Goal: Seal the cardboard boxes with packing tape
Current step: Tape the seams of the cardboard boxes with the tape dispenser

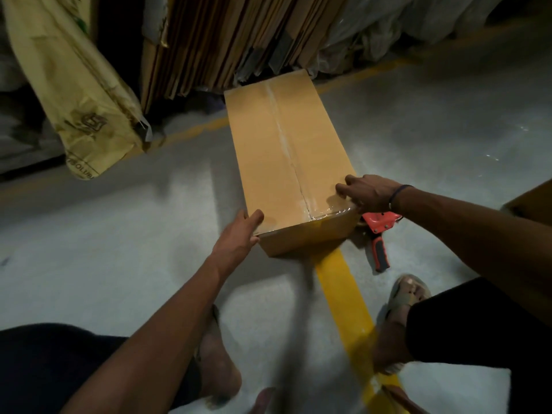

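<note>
Box (286,162) lies between both hands, left hand (239,234) and right hand (367,192) pressing its near corners, fingers spread.

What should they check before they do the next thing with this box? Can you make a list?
1. Top flaps of the box closed: ok.
2. Clear tape runs along the middle seam: ok.
3. Tape across the near edge pressed flat: not ok, it looks wrinkled by the right hand.
4. Left hand steadies the near left corner: ok.
5. Tape dispenser within reach, on the floor beside the box: ok.
6. Far end taped down: cannot tell.
</note>
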A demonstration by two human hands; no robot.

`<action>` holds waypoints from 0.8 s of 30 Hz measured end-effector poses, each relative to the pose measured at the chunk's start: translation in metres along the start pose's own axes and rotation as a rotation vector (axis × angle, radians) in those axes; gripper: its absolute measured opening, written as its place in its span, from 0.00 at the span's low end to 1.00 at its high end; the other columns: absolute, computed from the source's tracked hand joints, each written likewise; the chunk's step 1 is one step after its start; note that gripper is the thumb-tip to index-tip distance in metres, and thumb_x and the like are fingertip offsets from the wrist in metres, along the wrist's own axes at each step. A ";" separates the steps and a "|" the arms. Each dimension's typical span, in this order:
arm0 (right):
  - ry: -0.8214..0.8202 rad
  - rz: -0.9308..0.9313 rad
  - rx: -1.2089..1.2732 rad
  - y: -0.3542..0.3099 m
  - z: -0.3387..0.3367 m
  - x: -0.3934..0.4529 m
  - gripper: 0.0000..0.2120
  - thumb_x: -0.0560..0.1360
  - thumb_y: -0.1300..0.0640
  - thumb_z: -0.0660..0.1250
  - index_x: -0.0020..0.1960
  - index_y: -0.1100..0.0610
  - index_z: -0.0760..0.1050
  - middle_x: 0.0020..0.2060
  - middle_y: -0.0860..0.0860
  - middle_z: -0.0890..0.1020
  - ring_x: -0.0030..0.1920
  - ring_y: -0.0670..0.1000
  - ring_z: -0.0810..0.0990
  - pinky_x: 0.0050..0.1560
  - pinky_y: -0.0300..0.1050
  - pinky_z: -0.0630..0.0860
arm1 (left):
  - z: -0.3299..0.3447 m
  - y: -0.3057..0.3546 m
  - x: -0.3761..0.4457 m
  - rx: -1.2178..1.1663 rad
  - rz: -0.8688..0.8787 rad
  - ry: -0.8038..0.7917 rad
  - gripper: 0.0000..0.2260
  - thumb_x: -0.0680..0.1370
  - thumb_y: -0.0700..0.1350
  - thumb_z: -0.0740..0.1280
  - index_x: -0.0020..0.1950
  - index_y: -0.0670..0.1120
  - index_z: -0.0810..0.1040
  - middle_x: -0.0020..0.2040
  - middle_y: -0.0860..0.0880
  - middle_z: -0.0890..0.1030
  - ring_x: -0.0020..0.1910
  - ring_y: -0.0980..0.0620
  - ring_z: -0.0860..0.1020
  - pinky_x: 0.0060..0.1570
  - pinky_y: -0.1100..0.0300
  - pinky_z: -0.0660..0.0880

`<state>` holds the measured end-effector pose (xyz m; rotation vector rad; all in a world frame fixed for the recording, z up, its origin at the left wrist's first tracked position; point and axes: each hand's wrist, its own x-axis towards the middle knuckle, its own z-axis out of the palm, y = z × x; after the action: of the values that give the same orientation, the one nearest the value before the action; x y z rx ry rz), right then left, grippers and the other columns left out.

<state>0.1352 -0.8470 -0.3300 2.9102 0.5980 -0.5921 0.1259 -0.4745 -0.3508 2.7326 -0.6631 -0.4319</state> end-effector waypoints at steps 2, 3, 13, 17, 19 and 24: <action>0.010 0.055 0.111 0.000 0.003 0.000 0.25 0.76 0.57 0.74 0.68 0.53 0.68 0.58 0.57 0.74 0.50 0.56 0.79 0.49 0.50 0.79 | 0.007 0.006 -0.002 -0.083 -0.093 0.056 0.20 0.77 0.39 0.73 0.62 0.54 0.68 0.55 0.49 0.69 0.47 0.48 0.76 0.48 0.55 0.75; 0.011 0.086 0.163 -0.001 0.004 0.000 0.24 0.75 0.58 0.75 0.67 0.53 0.69 0.58 0.57 0.74 0.50 0.56 0.78 0.49 0.48 0.78 | 0.010 0.010 -0.002 -0.119 -0.153 0.087 0.20 0.77 0.38 0.73 0.61 0.54 0.68 0.55 0.48 0.69 0.46 0.47 0.77 0.47 0.56 0.74; -0.025 0.079 0.177 0.006 0.006 -0.009 0.29 0.76 0.65 0.70 0.72 0.50 0.64 0.62 0.57 0.70 0.48 0.54 0.76 0.41 0.42 0.69 | 0.011 0.008 -0.011 -0.054 -0.175 0.042 0.30 0.70 0.26 0.62 0.64 0.55 0.66 0.53 0.48 0.75 0.46 0.43 0.78 0.42 0.49 0.79; 0.033 0.043 0.054 0.000 0.010 -0.009 0.25 0.82 0.58 0.65 0.76 0.53 0.60 0.63 0.59 0.69 0.43 0.52 0.73 0.41 0.44 0.71 | 0.005 0.004 -0.006 0.089 -0.075 -0.004 0.26 0.74 0.31 0.66 0.64 0.54 0.62 0.53 0.43 0.78 0.45 0.40 0.79 0.44 0.45 0.80; 0.045 0.040 0.041 -0.003 0.012 -0.007 0.25 0.82 0.58 0.65 0.76 0.55 0.59 0.63 0.59 0.69 0.42 0.51 0.73 0.41 0.43 0.72 | 0.006 0.008 0.001 0.117 -0.067 -0.030 0.25 0.76 0.34 0.68 0.67 0.52 0.61 0.51 0.42 0.78 0.45 0.39 0.79 0.44 0.46 0.79; 0.056 0.075 0.103 -0.008 0.013 -0.007 0.25 0.79 0.64 0.68 0.71 0.58 0.63 0.62 0.59 0.69 0.44 0.54 0.78 0.45 0.47 0.79 | 0.012 0.017 0.008 0.056 -0.145 -0.041 0.22 0.79 0.34 0.66 0.69 0.43 0.62 0.51 0.39 0.78 0.48 0.36 0.80 0.44 0.45 0.77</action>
<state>0.1217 -0.8440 -0.3394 3.0391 0.4763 -0.5499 0.1215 -0.4955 -0.3573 2.8431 -0.4964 -0.5111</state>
